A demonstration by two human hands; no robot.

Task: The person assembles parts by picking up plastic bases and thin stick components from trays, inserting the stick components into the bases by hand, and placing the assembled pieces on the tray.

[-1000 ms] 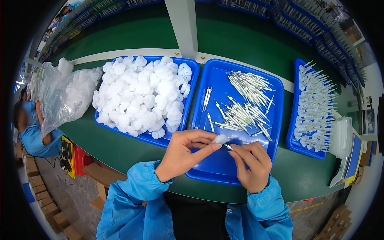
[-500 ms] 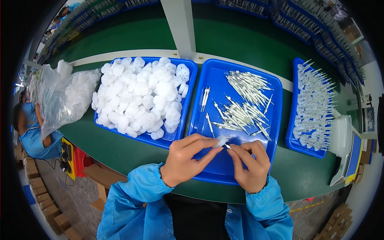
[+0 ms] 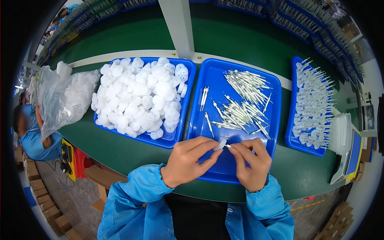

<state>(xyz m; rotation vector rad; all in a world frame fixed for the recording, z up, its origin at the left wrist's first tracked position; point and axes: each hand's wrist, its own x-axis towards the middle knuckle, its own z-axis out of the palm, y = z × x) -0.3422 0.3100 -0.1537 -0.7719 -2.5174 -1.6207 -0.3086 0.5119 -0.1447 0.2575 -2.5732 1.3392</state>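
Hands meet over the near end of the middle blue tray (image 3: 200, 120), and we have drawn them a touch closer together than a second ago, when the two parts stood a little apart. Our left hand (image 3: 188, 160) is closed on a small white disc (image 3: 219, 145), pinched between thumb and forefinger. Our right hand (image 3: 250, 162) is closed on a thin white pin (image 3: 228, 146), whose tip now touches the disc's edge or sits just at it; we cannot tell whether it has gone in. The shift reads to us as the pin being brought to the disc for fitting, with the joining itself not clearly finished.

Both parts hang above the tray floor, not resting on it. Farther back in that same tray lies a loose heap of white pins (image 3: 244, 104), well clear of our fingers. The left blue tray (image 3: 188, 76) is piled with white discs (image 3: 140, 96) like the one we hold. To our right a third blue tray (image 3: 291, 132) carries rows of what look like joined pieces. A clear plastic bag (image 3: 64, 100) of more white parts sits at the far left on the green table (image 3: 120, 148). Beyond it, another person's blue sleeve (image 3: 30, 136) shows at the edge.
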